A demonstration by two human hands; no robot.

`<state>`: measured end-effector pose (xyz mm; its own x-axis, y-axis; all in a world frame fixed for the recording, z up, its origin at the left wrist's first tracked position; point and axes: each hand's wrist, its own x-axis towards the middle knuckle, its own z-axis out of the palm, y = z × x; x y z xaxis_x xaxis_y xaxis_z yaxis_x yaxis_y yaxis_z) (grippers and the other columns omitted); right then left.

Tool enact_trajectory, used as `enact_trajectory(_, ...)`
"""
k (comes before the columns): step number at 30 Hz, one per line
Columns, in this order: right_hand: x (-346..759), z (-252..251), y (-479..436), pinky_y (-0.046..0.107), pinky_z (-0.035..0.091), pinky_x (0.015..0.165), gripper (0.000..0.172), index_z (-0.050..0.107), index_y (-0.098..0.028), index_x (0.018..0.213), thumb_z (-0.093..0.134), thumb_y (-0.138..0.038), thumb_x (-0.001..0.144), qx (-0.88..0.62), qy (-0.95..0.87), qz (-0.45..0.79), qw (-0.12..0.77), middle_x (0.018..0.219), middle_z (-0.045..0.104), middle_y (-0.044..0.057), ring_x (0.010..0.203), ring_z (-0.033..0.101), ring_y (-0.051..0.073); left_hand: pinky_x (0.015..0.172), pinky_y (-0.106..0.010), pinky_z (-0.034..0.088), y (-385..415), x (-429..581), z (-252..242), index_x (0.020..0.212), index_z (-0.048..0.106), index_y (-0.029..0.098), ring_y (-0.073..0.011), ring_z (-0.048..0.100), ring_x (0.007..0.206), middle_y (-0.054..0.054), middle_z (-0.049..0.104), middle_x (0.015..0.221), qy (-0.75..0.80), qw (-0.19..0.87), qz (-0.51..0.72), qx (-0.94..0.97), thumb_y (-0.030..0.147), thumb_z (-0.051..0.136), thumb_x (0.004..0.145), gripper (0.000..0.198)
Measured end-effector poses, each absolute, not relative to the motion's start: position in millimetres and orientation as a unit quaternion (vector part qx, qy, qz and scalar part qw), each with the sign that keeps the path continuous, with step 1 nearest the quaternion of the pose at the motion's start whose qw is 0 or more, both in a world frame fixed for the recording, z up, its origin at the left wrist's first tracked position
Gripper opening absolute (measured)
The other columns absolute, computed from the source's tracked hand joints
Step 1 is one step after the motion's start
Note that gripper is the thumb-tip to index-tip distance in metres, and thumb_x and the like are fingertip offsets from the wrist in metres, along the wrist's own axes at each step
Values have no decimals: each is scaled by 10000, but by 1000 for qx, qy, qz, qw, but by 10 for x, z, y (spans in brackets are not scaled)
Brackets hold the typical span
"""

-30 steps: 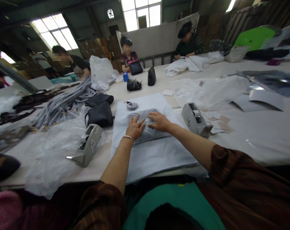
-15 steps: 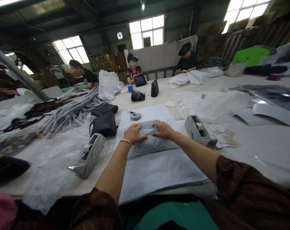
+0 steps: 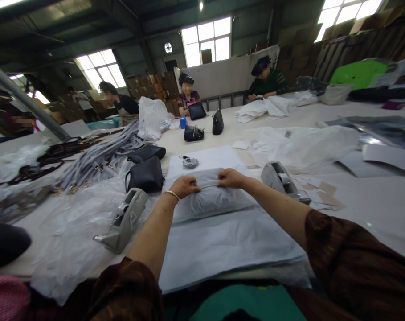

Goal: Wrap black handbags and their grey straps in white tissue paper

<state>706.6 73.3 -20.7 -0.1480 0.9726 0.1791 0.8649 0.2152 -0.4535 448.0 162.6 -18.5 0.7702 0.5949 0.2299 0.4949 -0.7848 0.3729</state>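
In front of me a plump bundle (image 3: 215, 203) wrapped in thin white paper lies on a stack of white sheets (image 3: 229, 243). My left hand (image 3: 185, 186) pinches the paper at the bundle's upper left. Opposite it, my right hand (image 3: 231, 178) has its fingers closed on the same paper at the upper right. Creases run between the two hands, and whatever is inside is covered. Just beyond, on the sheets, rests a coiled grey cord (image 3: 190, 162).
Tape dispensers stand left (image 3: 127, 220) and right (image 3: 280, 180) of the sheets. Black bags (image 3: 145, 174), clear plastic (image 3: 78, 232) and grey straps (image 3: 102, 151) lie leftward. Paper cards (image 3: 327, 191) and a white plastic sheet (image 3: 305, 145) lie rightward. Co-workers sit across the table.
Both hands went from lying spread on the bundle to pinching its paper. My left hand shifted slightly left, and the paper is now drawn into folds between them.
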Motion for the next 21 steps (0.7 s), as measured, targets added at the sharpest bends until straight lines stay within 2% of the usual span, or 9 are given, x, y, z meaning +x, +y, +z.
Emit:
enact_trajectory(4,7043,-194,693,236,423,760,98,658,-162,747,750,-166,715,-600,-751,107,251,883,692,22,844,607,165,937,-310,491,1619,4457,-222,812,668,185,-191,628,1000,-66,675,1084,239,142,214,936,240,777,733,146)
enact_trajectory(6,7031,-192,682,230,426,776,81,653,-163,775,727,-158,743,-602,-746,105,263,918,703,26,865,616,160,988,-307,476,1610,4449,-245,832,652,192,-186,618,1082,-71,661,1185,226,139,230,936,210,728,782,93)
enact_trajectory(9,7033,-202,704,225,415,701,59,651,-158,790,701,-188,797,-622,-729,101,267,816,695,15,773,613,152,950,-325,497,1603,4456,-278,895,647,199,-191,637,1022,-66,695,1090,239,123,246,931,212,642,859,38)
enact_trajectory(14,7040,-251,787,240,352,622,123,636,-162,739,715,-224,809,-663,-701,74,253,716,655,12,694,568,156,853,-365,492,1581,4490,-340,856,666,189,-237,618,885,-73,686,841,301,69,248,918,262,587,910,120)
enact_trajectory(21,6983,-344,819,244,339,634,128,649,-169,796,708,-269,850,-691,-682,51,235,762,672,24,721,570,160,807,-322,475,1511,4508,-427,893,684,201,-222,612,877,-66,691,839,383,24,234,893,363,606,915,181)
